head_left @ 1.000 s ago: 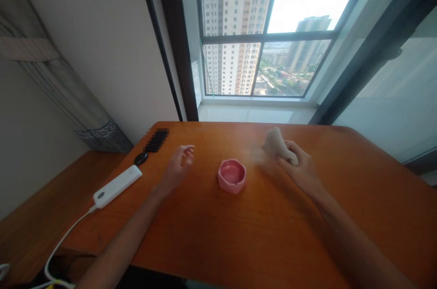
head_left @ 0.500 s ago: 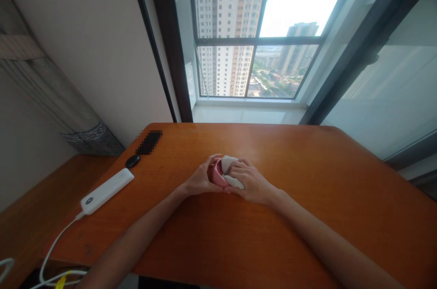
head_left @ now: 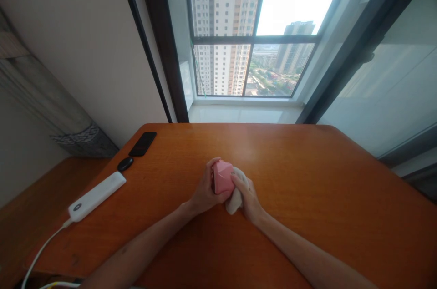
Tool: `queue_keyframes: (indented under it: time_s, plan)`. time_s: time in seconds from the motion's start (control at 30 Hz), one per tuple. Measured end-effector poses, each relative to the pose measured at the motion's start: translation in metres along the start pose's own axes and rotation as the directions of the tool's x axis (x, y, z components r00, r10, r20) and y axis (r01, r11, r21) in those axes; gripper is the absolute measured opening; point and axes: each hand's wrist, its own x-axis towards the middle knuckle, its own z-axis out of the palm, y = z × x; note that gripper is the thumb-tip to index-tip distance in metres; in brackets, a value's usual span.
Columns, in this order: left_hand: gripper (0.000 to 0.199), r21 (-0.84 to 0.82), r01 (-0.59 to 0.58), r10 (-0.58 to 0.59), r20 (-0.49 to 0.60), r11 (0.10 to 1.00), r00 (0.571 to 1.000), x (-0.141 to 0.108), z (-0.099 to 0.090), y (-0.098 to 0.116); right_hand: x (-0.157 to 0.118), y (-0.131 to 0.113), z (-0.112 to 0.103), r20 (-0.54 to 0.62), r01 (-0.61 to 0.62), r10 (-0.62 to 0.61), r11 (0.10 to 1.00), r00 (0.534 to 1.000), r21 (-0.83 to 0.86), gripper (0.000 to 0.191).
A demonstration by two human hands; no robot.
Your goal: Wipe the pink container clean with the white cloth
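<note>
A small pink pot [head_left: 223, 177] with a faceted outer wall is held above the middle of the wooden table. My left hand [head_left: 204, 193] is closed around its left side, thumb below and fingers at the far edge. My right hand [head_left: 250, 198] grips a white cloth [head_left: 236, 201] and presses it to the pot's right side, thumb on top. Part of the cloth hangs down below the pot. The pot's opening is turned away from view, and most of my left fingers are hidden behind it.
On the left of the wooden table [head_left: 307, 179] lie a black phone [head_left: 142, 144], a round black object [head_left: 125, 164] and a long white power strip [head_left: 97, 196] with a white cable [head_left: 44, 244]. A window [head_left: 254, 66] is beyond the far edge.
The pot has been turned so its faceted outside faces me instead of its hollow. My right hand with the cloth has moved from inside the pot to its outer right side.
</note>
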Motion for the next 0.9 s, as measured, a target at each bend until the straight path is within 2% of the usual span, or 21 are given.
queue_keyframes:
  time_s: [0.07, 0.17, 0.33, 0.4, 0.47, 0.6, 0.67, 0.77, 0.9]
  plan:
    - [0.096, -0.123, 0.088, -0.087, 0.019, 0.988, 0.996, -0.002, 0.0, 0.003, -0.005, 0.0, 0.0, -0.002, -0.002, 0.002, 0.999, 1.0, -0.054, 0.049]
    - [0.093, -0.145, 0.103, -0.105, -0.005, 0.984, 0.994, -0.005, -0.001, 0.005, -0.009, 0.003, 0.003, -0.027, -0.012, 0.009, 0.995, 1.0, -0.095, 0.051]
    - [0.102, 0.1, -0.08, 0.081, -0.011, 0.992, 0.997, -0.01, -0.003, 0.006, -0.006, 0.012, 0.009, -0.094, -0.059, 0.064, 0.997, 0.994, 0.053, 0.058]
    - [0.106, 0.147, -0.112, 0.113, 0.004, 0.983, 0.994, -0.01, -0.004, 0.007, -0.006, 0.014, 0.01, -0.096, -0.057, 0.069, 0.991, 0.993, 0.124, 0.059]
    - [0.106, 0.098, -0.059, 0.056, 0.03, 0.993, 0.998, -0.009, -0.004, 0.01, -0.008, 0.015, 0.01, -0.085, -0.058, 0.071, 0.988, 0.994, 0.146, 0.058]
    - [0.097, -0.096, 0.087, -0.076, 0.117, 0.992, 0.99, -0.008, -0.005, 0.013, -0.013, 0.012, 0.01, -0.107, -0.064, 0.069, 0.997, 0.992, 0.045, 0.061]
    - [0.1, -0.08, 0.053, -0.044, 0.111, 0.995, 0.993, -0.009, -0.005, 0.011, -0.014, 0.012, 0.01, -0.116, -0.058, 0.059, 0.998, 0.992, 0.014, 0.062]
    - [0.108, 0.033, -0.045, 0.043, 0.056, 0.998, 0.997, -0.011, -0.005, 0.009, -0.011, 0.013, 0.01, -0.128, -0.052, 0.059, 0.997, 0.99, 0.061, 0.061]
    - [0.101, -0.018, 0.045, -0.043, 0.118, 0.999, 0.992, -0.011, -0.004, 0.01, -0.01, 0.015, 0.01, -0.114, -0.065, 0.079, 0.991, 0.99, 0.121, 0.06]
